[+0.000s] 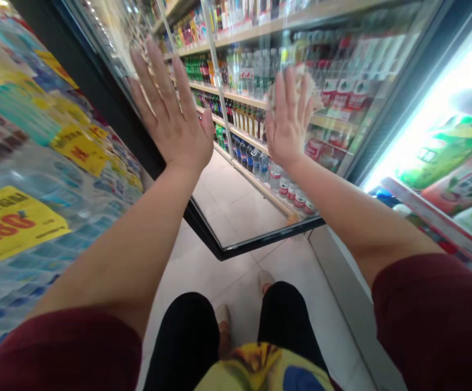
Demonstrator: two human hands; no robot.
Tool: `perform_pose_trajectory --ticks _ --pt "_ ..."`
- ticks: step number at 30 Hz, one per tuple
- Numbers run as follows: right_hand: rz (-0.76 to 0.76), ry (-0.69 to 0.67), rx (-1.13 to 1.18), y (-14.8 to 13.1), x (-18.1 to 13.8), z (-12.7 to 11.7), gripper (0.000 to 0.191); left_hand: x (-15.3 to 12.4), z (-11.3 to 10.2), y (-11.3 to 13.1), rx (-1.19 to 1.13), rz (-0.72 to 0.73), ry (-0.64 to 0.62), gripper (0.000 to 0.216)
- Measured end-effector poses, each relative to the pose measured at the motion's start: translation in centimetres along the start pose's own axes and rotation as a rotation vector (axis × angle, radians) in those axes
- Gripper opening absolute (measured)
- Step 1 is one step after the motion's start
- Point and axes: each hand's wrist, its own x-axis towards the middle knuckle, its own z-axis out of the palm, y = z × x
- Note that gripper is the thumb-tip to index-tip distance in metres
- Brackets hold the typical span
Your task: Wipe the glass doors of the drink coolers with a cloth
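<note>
A glass cooler door with a black frame stands swung out in front of me. My left hand lies flat against the glass near the frame's left side, fingers spread and nothing in it. Farther right, my right hand presses a pale, crumpled cloth to the pane with its fingers stretched out. The cloth shows around the fingers and is partly hidden behind them. Its edges are blurred.
Packed bottles with yellow price signs crowd the left side. On the right is the lit cooler shelf with drinks. Shelves of bottles show through the glass. My feet stand on the tiled floor below.
</note>
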Motion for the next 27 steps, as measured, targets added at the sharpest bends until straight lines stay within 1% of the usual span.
perform_pose_trajectory --ticks 1,2,3,4,5,7,8,9,10,11,13,14,15,16,18,19,20,21,22,24,25,26,27 --pt "-0.112 -0.084 -0.016 0.0 -0.6 0.0 0.062 0.1 0.2 -0.2 -0.018 -0.007 0.003 0.089" --pt "-0.197 -0.129 -0.027 0.2 -1.0 0.0 0.062 0.1 0.3 -0.3 -0.038 -0.014 0.007 0.090" --pt "-0.237 -0.135 -0.031 0.6 -1.0 0.0 0.062 0.2 0.5 -0.4 -0.063 -0.017 0.009 0.091" --pt "-0.227 -0.104 -0.029 1.1 -0.7 0.0 0.064 0.2 0.6 -0.4 -0.092 -0.019 0.010 0.091" --pt "-0.165 -0.042 -0.019 1.6 -0.3 0.1 0.065 0.2 0.7 -0.5 -0.119 -0.020 0.011 0.091" --pt "0.060 0.112 0.007 1.9 0.3 0.2 0.067 0.2 0.7 -0.5 -0.151 -0.023 0.016 0.091" --pt "0.159 0.159 0.017 1.7 0.2 0.3 0.067 0.2 0.7 -0.4 -0.152 -0.024 0.017 0.091" --pt "0.207 0.152 0.020 1.3 -0.3 0.3 0.067 0.1 0.7 -0.4 -0.141 -0.023 0.017 0.091" --pt "0.197 0.090 0.017 0.8 -1.0 0.3 0.066 0.1 0.6 -0.4 -0.131 -0.021 0.019 0.091" --pt "0.128 -0.025 0.012 0.3 -1.9 0.3 0.065 0.0 0.5 -0.3 -0.128 -0.018 0.023 0.090" --pt "-0.071 -0.275 0.007 0.0 -3.6 0.2 0.061 0.0 0.4 -0.3 -0.137 -0.013 0.027 0.089" --pt "-0.134 -0.337 0.004 0.2 -4.1 0.2 0.060 -0.1 0.3 -0.2 -0.139 -0.017 0.031 0.088" --pt "-0.140 -0.326 0.002 0.7 -4.2 0.2 0.060 -0.1 0.3 -0.2 -0.136 -0.023 0.036 0.088" --pt "-0.089 -0.242 -0.002 1.3 -4.0 0.3 0.062 -0.1 0.2 -0.1 -0.133 -0.028 0.038 0.088" --pt "0.127 0.033 -0.012 2.7 -3.3 0.6 0.069 -0.1 0.2 0.0 -0.120 -0.026 0.037 0.090" --pt "0.228 0.144 -0.018 3.2 -3.1 0.7 0.072 -0.1 0.3 0.0 -0.109 -0.021 0.038 0.090" --pt "0.280 0.191 -0.025 3.4 -3.1 0.8 0.073 -0.1 0.3 0.0 -0.096 -0.014 0.039 0.090" --pt "0.270 0.167 -0.031 3.5 -3.4 0.9 0.072 -0.1 0.3 0.0 -0.083 -0.007 0.037 0.089" --pt "0.195 0.075 -0.034 3.5 -4.1 0.8 0.070 -0.1 0.4 0.0 -0.072 -0.001 0.035 0.088" --pt "-0.061 -0.183 -0.023 3.4 -5.8 0.6 0.063 0.0 0.4 -0.1 -0.063 0.004 0.033 0.086" --pt "-0.177 -0.289 -0.011 3.5 -6.6 0.5 0.062 0.0 0.4 -0.1 -0.067 0.003 0.034 0.086" --pt "-0.250 -0.349 -0.001 3.7 -7.1 0.5 0.062 0.0 0.4 0.0 -0.070 -0.001 0.034 0.086" --pt "-0.271 -0.360 0.003 4.1 -7.3 0.4 0.062 0.0 0.3 0.0 -0.069 -0.005 0.029 0.087"
